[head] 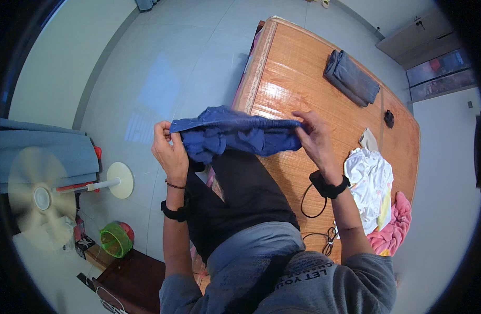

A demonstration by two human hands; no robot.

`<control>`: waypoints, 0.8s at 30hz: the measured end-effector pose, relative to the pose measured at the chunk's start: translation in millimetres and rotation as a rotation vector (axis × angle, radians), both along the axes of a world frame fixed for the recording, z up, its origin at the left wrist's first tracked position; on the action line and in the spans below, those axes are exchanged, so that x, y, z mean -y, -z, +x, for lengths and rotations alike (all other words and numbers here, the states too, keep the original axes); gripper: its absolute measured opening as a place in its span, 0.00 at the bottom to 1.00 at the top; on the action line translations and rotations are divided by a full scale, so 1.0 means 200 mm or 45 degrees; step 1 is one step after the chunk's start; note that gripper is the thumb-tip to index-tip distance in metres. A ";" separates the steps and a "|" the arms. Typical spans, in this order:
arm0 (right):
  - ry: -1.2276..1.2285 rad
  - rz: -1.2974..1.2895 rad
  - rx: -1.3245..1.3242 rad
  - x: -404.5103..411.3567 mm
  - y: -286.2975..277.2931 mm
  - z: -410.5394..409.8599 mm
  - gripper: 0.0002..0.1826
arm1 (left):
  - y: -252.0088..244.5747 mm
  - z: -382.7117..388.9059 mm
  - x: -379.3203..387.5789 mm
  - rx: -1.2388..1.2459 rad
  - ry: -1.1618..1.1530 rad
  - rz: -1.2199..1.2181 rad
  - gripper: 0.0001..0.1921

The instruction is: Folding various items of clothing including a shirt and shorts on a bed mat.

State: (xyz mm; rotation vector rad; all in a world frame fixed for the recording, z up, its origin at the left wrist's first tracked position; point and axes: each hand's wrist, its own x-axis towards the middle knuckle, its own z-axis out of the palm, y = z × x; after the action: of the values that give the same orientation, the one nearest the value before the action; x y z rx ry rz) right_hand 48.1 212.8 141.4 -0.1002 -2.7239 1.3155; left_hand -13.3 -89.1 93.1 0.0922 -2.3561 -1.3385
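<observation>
A dark blue cloth garment is stretched sideways between my two hands, above my lap. What looks like its gathered waistband runs along the top edge, and the rest hangs down in folds. My left hand pinches the band at its left end. At the opposite end, my right hand grips the band between thumb and fingers, over the edge of the bed mat. Each wrist carries a black strap. Below the garment are my legs in black trousers.
Folded dark grey clothing lies on the mat, with a small black item beyond. A white garment and pink cloth are piled to my right, near a black cable. A spinning fan and green basket stand left.
</observation>
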 end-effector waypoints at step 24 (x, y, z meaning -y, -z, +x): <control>0.071 -0.738 0.327 -0.02 0.07 -0.23 0.09 | -0.20 -0.10 -0.13 0.687 0.865 1.468 0.22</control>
State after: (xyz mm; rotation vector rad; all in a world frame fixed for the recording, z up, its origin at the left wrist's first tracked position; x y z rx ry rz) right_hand 1.7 216.1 128.3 -0.4142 -2.3988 2.1596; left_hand -32.7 -62.8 134.1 -0.0265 -1.6349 -3.1834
